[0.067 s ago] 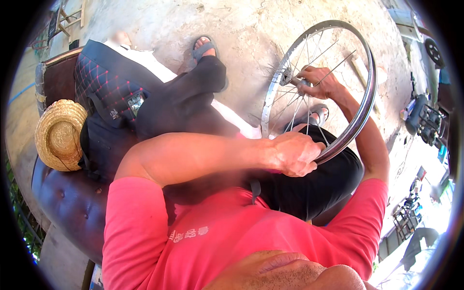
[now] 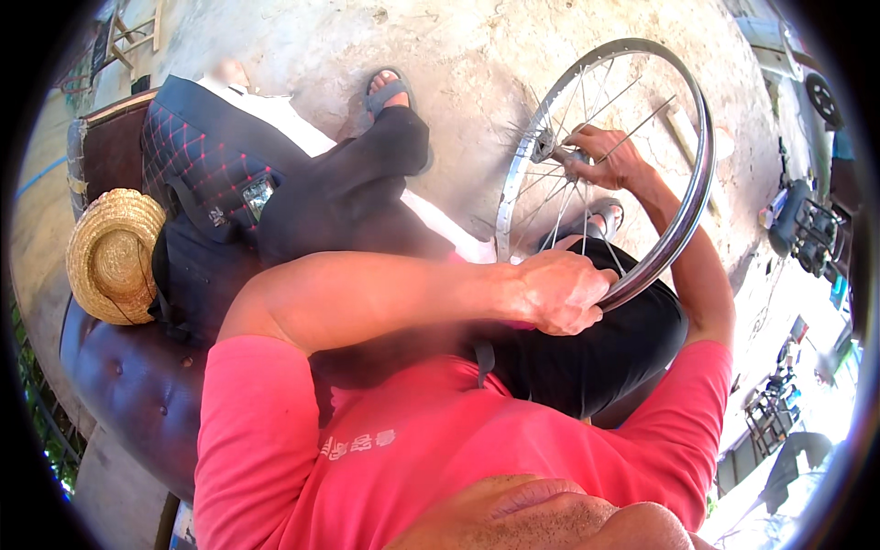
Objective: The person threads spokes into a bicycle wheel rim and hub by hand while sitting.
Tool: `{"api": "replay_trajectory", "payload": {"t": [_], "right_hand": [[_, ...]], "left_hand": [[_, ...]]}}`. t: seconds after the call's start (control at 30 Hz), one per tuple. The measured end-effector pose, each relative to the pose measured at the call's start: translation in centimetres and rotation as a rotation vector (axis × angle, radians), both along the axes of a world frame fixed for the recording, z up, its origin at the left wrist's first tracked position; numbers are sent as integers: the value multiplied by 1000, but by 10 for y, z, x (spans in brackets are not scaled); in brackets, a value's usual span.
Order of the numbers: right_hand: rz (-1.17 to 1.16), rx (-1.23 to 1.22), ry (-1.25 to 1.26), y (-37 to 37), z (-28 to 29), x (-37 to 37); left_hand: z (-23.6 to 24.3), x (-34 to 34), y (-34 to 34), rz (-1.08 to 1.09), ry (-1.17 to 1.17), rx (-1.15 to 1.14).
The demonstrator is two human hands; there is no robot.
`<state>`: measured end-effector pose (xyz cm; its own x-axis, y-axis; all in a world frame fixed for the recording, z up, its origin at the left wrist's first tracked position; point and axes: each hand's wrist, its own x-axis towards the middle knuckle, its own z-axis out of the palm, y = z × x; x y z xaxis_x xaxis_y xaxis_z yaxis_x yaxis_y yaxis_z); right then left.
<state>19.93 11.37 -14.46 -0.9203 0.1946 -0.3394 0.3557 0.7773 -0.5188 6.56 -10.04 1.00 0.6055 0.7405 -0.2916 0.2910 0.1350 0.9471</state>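
A bare bicycle wheel [image 2: 704, 174] with a silver rim and no tyre leans over my right knee. Several of its thin spokes [image 2: 642, 136] stick out loose at odd angles. My left hand [image 2: 566, 291] is closed on the near part of the rim, its fingertips curled under and partly hidden. From the far side of the rim, my right hand [image 2: 607, 156] reaches in between the spokes. Its thumb and fingers are bent around the hub [image 2: 548, 147], and some fingers are hidden behind it.
A dark buttoned sofa [image 2: 128, 385] holds a straw hat [image 2: 115, 257] and a black bag with red stitching [image 2: 197, 137] at left. A wooden strip [image 2: 680, 133] lies on the concrete floor beyond the wheel. Dark machinery [image 2: 807, 225] stands at the right.
My right elbow and sleeve have shifted slightly inward. Both hands and the wheel look almost unmoved.
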Motion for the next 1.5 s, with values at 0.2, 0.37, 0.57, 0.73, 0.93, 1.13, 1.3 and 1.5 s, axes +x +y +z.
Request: {"api": "replay_trajectory", "payload": {"t": [0.2, 0.37, 0.57, 0.73, 0.93, 1.13, 1.3, 1.5], "right_hand": [[-554, -284, 73, -7, -5, 3], [-815, -556, 191, 11, 12, -11], [-803, -459, 432, 29, 31, -28], [-932, -506, 565, 40, 37, -40], [-1083, -536, 792, 49, 55, -72], [-950, -813, 885, 23, 69, -80], [-741, -982, 958, -8, 75, -58], [-848, -836, 955, -35, 87, -56]], "left_hand": [[-6, 4, 1, 99, -11, 30], [-5, 4, 3, 84, 6, 15], [-8, 4, 2, 91, -46, 18], [-13, 8, 2, 114, -31, 29], [-6, 6, 11, 177, -57, 71], [-5, -4, 20, 284, -72, 1], [11, -20, 34, 374, -78, 2], [7, -18, 29, 351, -56, -44]]}}
